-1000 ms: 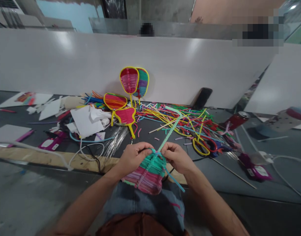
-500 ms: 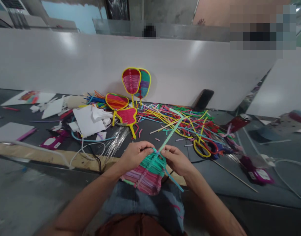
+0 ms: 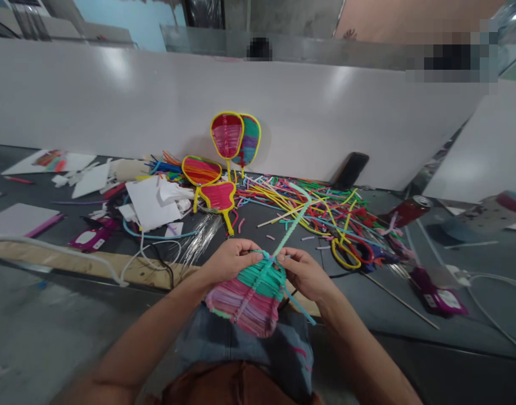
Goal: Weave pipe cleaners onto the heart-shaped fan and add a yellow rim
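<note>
Over my lap is a hand fan [image 3: 245, 306] made of pipe cleaners, with pink, purple and teal bands and a twisted spine down its middle. My left hand [image 3: 232, 260] pinches its upper left edge between thumb and fingers. On the other side, my right hand [image 3: 302, 271] is closed at the top corner, its fingertips pinching a blue pipe cleaner [image 3: 301, 307] whose loose end trails below the hand. Between my hands a twisted light green pipe cleaner stem [image 3: 292, 229] rises from the fan and bends at its far end. My fingertips partly hide the joint.
Finished fans with yellow rims, one pink [image 3: 227, 135], stand against the white partition [image 3: 157, 107]. Loose pipe cleaners [image 3: 266, 197] cover the table's middle. Scissors [image 3: 346, 256], a phone [image 3: 351, 170] and a can [image 3: 412, 210] lie right; paper [image 3: 152, 203] and cables are left.
Both hands stay at the top of the fan with small finger shifts. The fan tilts slightly, showing more of its face, and a blue tip now shows by my right fingers.
</note>
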Demonstrator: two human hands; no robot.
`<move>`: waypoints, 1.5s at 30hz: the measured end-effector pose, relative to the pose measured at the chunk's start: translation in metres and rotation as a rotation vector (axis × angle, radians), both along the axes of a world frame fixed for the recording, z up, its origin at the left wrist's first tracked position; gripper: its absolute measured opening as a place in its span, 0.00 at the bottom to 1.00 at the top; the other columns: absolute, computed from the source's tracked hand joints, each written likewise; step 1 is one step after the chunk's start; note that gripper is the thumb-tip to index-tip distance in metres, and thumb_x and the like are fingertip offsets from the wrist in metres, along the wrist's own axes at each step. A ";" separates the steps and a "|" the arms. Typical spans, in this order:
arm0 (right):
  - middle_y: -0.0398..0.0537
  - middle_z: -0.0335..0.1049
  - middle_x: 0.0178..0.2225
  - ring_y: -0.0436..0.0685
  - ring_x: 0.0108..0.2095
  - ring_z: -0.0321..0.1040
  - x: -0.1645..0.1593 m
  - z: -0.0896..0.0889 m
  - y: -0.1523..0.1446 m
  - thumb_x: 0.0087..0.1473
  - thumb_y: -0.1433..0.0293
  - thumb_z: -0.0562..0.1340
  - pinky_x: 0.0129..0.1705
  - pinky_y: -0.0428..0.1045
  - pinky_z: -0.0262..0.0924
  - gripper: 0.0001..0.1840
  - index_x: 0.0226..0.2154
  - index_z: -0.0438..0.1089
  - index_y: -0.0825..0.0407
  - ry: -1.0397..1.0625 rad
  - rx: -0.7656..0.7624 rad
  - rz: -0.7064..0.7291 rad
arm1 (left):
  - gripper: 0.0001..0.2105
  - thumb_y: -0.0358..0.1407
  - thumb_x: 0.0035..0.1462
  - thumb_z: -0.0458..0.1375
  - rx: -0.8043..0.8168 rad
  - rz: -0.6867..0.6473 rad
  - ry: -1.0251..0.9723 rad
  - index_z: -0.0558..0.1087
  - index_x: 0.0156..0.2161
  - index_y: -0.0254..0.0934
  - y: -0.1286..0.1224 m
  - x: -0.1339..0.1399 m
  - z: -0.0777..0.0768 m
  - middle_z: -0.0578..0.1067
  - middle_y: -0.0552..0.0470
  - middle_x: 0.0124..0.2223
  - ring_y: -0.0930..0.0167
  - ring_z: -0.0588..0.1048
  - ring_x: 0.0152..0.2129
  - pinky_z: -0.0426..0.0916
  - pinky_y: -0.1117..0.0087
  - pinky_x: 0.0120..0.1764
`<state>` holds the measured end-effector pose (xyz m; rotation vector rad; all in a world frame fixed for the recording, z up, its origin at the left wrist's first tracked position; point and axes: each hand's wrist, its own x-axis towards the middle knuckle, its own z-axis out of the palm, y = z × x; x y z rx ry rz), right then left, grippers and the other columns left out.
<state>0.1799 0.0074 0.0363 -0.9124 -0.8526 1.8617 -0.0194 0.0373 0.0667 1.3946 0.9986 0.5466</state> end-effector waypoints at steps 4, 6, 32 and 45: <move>0.39 0.65 0.20 0.46 0.21 0.59 0.001 0.002 0.000 0.41 0.62 0.70 0.27 0.44 0.55 0.13 0.23 0.71 0.54 -0.027 -0.021 0.028 | 0.13 0.42 0.52 0.58 0.143 -0.004 0.064 0.74 0.35 0.32 -0.001 -0.001 0.002 0.74 0.54 0.26 0.75 0.69 0.22 0.62 0.76 0.25; 0.39 0.64 0.19 0.46 0.21 0.58 0.001 0.002 -0.001 0.40 0.63 0.71 0.27 0.44 0.54 0.13 0.21 0.71 0.54 -0.022 -0.040 0.028 | 0.12 0.41 0.53 0.57 0.223 -0.010 0.102 0.75 0.35 0.33 -0.003 -0.001 0.004 0.74 0.54 0.27 0.74 0.70 0.23 0.62 0.76 0.25; 0.42 0.72 0.29 0.53 0.34 0.62 -0.020 -0.008 -0.024 0.56 0.73 0.58 0.52 0.58 0.40 0.07 0.34 0.70 0.47 -1.470 1.368 -0.333 | 0.17 0.43 0.41 0.67 -0.264 0.234 -0.317 0.73 0.32 0.30 -0.032 0.006 -0.028 0.75 0.51 0.28 0.74 0.72 0.24 0.68 0.71 0.33; 0.42 0.74 0.32 0.54 0.38 0.61 -0.011 -0.035 -0.028 0.56 0.72 0.60 0.50 0.55 0.41 0.05 0.34 0.71 0.46 -1.361 1.269 -0.264 | 0.19 0.36 0.37 0.69 -0.426 0.345 -0.339 0.72 0.37 0.32 -0.049 0.009 -0.056 0.77 0.51 0.28 0.73 0.75 0.23 0.71 0.72 0.27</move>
